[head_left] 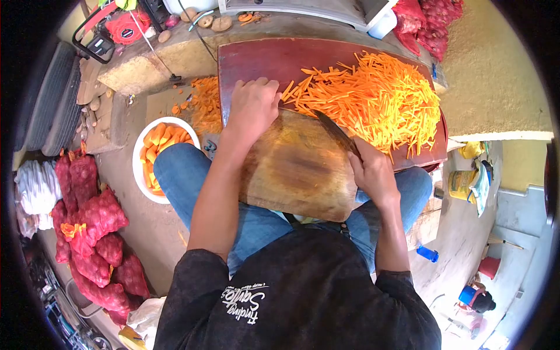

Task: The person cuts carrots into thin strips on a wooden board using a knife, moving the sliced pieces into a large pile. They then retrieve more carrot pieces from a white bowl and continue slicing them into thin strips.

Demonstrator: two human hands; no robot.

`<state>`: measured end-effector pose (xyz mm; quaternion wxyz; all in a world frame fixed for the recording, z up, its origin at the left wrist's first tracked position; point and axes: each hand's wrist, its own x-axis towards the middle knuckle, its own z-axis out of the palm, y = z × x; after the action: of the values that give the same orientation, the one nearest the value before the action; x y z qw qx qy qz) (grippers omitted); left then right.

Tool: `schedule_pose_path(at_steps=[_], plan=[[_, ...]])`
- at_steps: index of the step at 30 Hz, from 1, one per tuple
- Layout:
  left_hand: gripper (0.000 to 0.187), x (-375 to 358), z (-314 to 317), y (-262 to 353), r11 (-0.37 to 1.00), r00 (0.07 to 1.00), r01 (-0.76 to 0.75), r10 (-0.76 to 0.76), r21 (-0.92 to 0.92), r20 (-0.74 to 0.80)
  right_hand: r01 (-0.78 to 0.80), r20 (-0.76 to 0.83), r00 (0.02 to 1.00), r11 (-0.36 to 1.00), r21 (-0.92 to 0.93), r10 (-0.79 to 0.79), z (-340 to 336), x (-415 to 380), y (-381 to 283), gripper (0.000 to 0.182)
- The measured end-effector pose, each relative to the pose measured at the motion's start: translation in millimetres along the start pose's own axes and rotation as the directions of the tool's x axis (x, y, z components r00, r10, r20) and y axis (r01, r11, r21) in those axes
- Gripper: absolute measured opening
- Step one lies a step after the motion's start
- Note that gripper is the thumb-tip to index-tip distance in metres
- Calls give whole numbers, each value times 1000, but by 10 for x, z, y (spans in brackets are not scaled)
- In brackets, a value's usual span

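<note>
My right hand (376,175) is wrapped round the handle of a knife (333,129), whose dark blade points up and left across the edge of the wooden cutting board (262,181). My left hand (255,105) rests at the board's far left corner with its fingers curled together. Whatever may be under those fingers is hidden. A few carrot sticks (290,91) lie right beside its fingertips. The large heap of cut carrot sticks (388,102) covers the right part of a dark red board (256,55), beyond the cutting board.
At my left knee stands a white bucket (140,175) of peeled carrots. Orange peelings (207,105) lie on the floor behind it. Red mesh sacks (96,233) are piled at the left. A concrete ledge (131,73) runs along the back. Far off at the right is another person (483,302).
</note>
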<state>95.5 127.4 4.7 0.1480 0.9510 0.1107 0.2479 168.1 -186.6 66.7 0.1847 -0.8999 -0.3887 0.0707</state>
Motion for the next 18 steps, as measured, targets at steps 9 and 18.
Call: schedule_pose_path(at_steps=[9, 18], plan=[[20, 15, -12, 23, 999, 1000, -18, 19, -36, 22, 130, -49, 991, 985, 113, -125, 107, -43, 37, 34], [42, -98, 94, 397, 947, 966, -188, 227, -260, 127, 231, 9, 973, 973, 27, -231, 511, -386, -78, 59]])
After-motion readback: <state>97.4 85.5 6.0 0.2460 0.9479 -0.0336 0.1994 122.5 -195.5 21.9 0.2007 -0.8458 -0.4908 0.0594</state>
